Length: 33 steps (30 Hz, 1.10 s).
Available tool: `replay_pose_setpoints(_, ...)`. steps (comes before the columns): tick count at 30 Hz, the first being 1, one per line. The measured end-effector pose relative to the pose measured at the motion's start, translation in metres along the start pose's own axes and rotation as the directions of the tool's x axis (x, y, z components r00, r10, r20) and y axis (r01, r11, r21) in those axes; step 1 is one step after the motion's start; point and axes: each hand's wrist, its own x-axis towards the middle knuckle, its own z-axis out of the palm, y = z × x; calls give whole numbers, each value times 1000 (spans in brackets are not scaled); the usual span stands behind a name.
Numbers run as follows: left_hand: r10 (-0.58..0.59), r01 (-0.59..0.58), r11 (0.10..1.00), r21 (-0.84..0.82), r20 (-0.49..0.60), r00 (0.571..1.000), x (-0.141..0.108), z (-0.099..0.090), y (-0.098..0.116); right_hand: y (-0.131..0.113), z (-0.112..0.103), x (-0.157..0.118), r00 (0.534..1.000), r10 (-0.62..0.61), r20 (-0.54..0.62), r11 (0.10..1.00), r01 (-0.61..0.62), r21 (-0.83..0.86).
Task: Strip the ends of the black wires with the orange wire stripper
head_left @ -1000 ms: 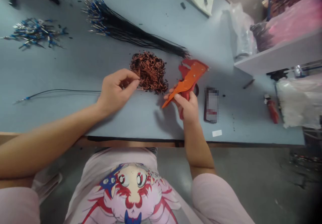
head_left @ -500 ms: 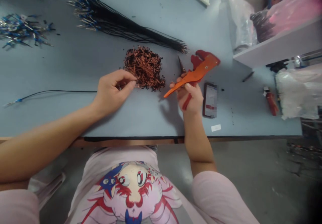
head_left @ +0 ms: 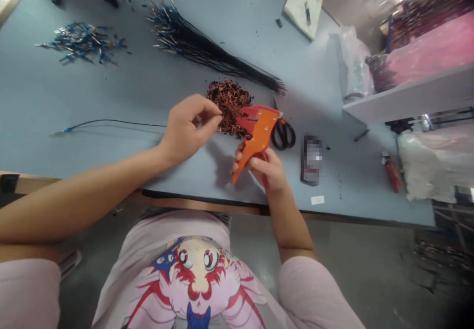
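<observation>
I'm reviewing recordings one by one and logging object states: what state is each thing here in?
Black wire: loosely bent, pinched in the left hand
Wire stripper: gripped in the right hand; jaw opening unclear
Scissors: lying down, partly hidden; blade opening unclear
Copper wire scraps: heaped loosely
Black wire bundle: laid lengthwise, blue-marked ends fanned out
Blue terminals: loosely piled
Phone: lying flat, screen obscured
</observation>
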Motion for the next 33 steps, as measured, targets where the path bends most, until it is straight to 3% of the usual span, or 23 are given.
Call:
replay_pose_setpoints(4, 33, -33, 999, -5, 14, 999, -1, 2, -3, 8, 2, 1, 993, 69, 93, 995, -75, 72)
replay_pose_setpoints(13, 195, -194, 981, -25, 48, 980, -3, 6, -10, 11, -4, 1, 983, 111, 145, 991, -121, 62)
replay_pose_setpoints(17, 131, -138, 989, 53, 120, 984, -3, 5, -8, 11, -1, 0, 985, 93, 144, 994, -100, 43)
replay_pose_setpoints(27, 95, -101, 994, 37, 129, 987, -4, 6, -6, 10, 3, 1, 989, 40, 143, 999, -38, -17)
replay_pose_setpoints(33, 52, -65, 994, 84, 152, 987, -3, 7, -5, 10, 2, 1, 990, 74, 124, 997, -70, -35)
